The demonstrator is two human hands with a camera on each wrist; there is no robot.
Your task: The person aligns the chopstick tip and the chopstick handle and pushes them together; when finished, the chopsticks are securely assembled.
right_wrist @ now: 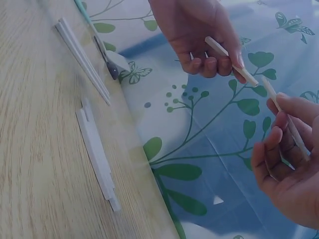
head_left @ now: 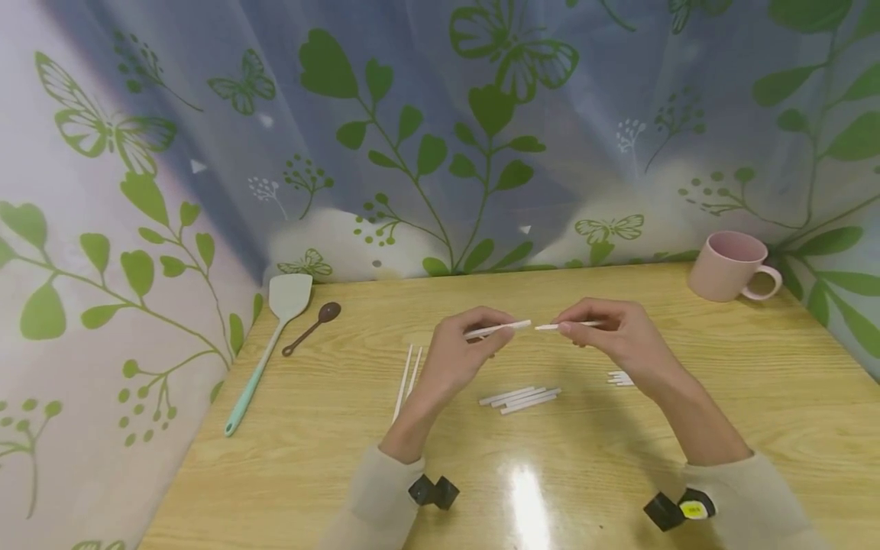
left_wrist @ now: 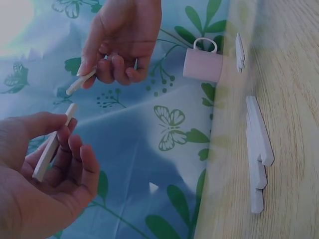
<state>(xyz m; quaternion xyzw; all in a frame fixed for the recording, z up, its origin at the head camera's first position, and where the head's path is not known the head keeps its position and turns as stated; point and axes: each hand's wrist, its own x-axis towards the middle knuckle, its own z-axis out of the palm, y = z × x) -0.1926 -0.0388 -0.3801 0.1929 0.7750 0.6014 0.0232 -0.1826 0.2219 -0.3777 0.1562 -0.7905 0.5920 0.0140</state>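
Far left on the table (head_left: 330,412): mint-handled spatula (head_left: 289,296) and dark brown spoon (head_left: 329,312), neither in use. Next, two long white rods (head_left: 402,382) lie nearly parallel beside the left forearm, one partly behind it. Could be finished pieces, but can't tell if they're joined or single. Left hand (head_left: 457,351) pinches a short white rod (head_left: 520,325), thumb against fingers, tip pointing right. Below it on the table, a loose bundle of short white rods (head_left: 526,400), untouched, probably still to be used. Right hand (head_left: 622,332) pinches a thinner white rod (head_left: 548,328), tip aimed left. The two held tips are near but apart, so I'd call this join not made yet. Half behind the right wrist, a small cluster of thin white rods (head_left: 621,378), likely also left to do. Far right: pink mug (head_left: 722,273), not involved
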